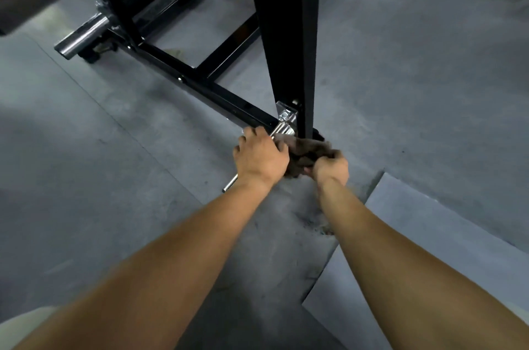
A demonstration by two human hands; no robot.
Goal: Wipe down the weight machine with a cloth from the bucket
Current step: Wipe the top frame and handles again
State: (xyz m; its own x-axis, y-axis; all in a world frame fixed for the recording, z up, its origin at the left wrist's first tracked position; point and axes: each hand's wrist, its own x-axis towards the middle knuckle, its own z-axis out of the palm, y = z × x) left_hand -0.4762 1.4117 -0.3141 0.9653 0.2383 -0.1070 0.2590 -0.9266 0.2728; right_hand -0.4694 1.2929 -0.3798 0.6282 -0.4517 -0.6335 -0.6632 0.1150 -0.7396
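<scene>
Head view: left hand (259,156) and right hand (330,168) both clench brown cloth (305,150) at chrome bracket (284,123); cloth may snag on bolt, knuckles may scrape.

A gym: a black steel weight-machine frame (200,83) with a chrome plate peg (81,39) at ten o'clock, on grey rubber floor mats (415,77).

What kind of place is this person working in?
Probably a gym: a black steel weight machine frame, a chrome plate-loading sleeve sticking out from it, and grey rubber-looking floor mats.

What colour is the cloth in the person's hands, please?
The cloth is dark brown, clearest in the head view.
</scene>
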